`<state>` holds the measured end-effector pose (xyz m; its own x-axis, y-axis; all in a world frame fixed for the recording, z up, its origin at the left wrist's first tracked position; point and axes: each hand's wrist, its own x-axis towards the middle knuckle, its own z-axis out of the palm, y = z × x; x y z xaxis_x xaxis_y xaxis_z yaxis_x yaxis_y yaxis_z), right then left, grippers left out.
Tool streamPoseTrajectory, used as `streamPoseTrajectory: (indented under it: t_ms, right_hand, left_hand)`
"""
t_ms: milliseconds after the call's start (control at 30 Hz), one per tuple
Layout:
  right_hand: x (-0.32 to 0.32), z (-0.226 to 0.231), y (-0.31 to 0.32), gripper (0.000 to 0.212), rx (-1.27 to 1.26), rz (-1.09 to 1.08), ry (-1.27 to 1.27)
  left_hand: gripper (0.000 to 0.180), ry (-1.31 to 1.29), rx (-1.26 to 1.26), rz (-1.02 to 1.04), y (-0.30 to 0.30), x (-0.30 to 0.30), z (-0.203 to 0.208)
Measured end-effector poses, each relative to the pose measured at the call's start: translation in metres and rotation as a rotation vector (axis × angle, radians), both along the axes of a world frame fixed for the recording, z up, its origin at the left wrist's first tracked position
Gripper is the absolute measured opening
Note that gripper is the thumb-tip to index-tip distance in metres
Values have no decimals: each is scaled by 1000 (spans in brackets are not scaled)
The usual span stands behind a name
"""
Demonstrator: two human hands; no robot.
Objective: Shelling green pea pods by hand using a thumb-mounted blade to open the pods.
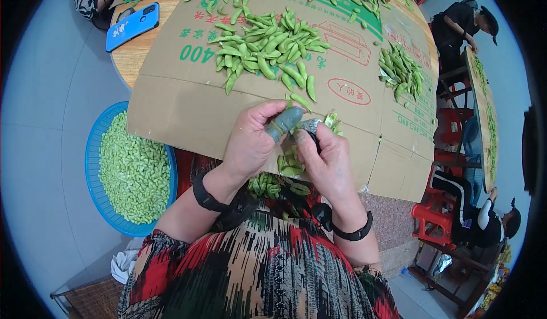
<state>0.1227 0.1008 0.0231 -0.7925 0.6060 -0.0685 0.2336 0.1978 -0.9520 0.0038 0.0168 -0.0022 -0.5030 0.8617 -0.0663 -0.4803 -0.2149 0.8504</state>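
Beans (137, 168) were held in a basket (93, 165). The left hand (248, 139) was curled, its thumb covered by a sheath (286, 122). Pods (268, 45) were heaped on cardboard (188, 108) beyond. The right hand (327, 162) was curled alongside; whether anything was gripped could not be told.

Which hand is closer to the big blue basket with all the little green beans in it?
The left hand. It's over the cardboard, to the right of the blue basket. The right hand is farther right, on the left hand's far side from the basket.
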Motion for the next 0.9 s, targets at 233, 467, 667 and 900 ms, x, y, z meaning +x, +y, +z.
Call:
streamPoseTrajectory:
  t_ms: [233, 467, 667, 900]
  right_hand:
    - [-2, 10, 6, 15, 278, -52, -72]
    - [-19, 6, 27, 19, 937, 30, -446]
    - [-18, 3, 25, 16, 1081, 74, -524]
    - [0, 38, 14, 16, 405, 115, -178]
  left_hand:
    - [25, 14, -86, -16, -14, -12, 4]
    - [32, 1061, -194, -120, -37, -17, 14]
    - [36, 991, -107, -210, -35, -24, 22]
    - [25, 1267, -46, 42, -16, -13, 18]
